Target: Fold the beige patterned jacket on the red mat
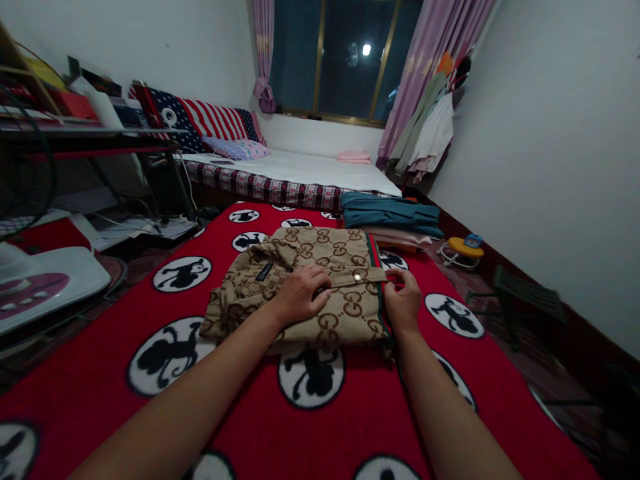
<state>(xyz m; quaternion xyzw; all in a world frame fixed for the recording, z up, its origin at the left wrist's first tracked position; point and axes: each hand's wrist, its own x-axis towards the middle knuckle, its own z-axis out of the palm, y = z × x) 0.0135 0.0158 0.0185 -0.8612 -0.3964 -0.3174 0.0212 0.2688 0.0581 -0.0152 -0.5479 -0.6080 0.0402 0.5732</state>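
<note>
A beige garment (320, 267) with a brown interlocking pattern, gold buttons and a green-and-red trim lies folded on a red blanket (150, 320) printed with black-and-white circles. My left hand (300, 293) rests palm down on the middle of the garment, fingers curled slightly. My right hand (403, 300) pinches the trimmed right edge of the garment between thumb and fingers.
Folded teal and pink cloths (390, 217) sit stacked beyond the garment. A bed (300, 170) with pillows stands under the dark window. A cluttered desk (100, 140) is on the left. A small green chair (525, 297) and a yellow toy (465, 248) are on the right floor.
</note>
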